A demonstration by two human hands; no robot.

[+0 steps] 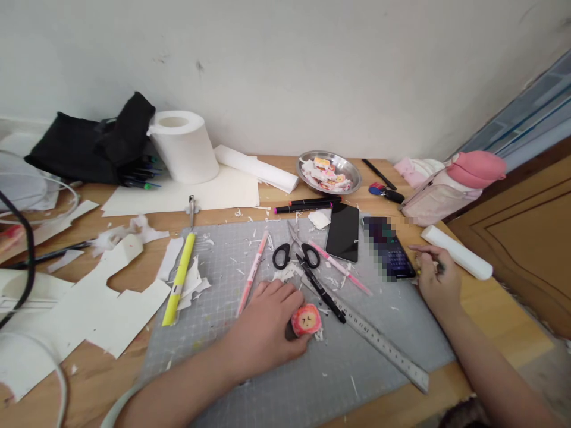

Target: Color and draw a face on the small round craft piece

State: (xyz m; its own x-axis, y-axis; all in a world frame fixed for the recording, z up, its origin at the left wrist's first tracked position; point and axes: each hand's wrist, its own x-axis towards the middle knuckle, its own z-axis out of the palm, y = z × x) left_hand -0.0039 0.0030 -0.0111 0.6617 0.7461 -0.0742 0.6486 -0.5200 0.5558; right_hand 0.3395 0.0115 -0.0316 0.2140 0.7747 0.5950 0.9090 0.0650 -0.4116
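Note:
My left hand rests on the grey cutting mat, thumb and index finger around a small paper cutout, coloured pink-red with a drawn face. My right hand is at the right edge of a lit phone, index finger stretched toward its screen and the other fingers curled; nothing held shows clearly. Just beyond my left hand lie black-handled scissors, a black pen and a steel ruler. A pink marker lies left of the scissors, another pink pen to their right.
A second, dark phone lies by the scissors. Behind stands a metal bowl of coloured cutouts. A toilet roll, a yellow cutter and cut paper are leftward; a pink-lidded bottle and white roll are rightward.

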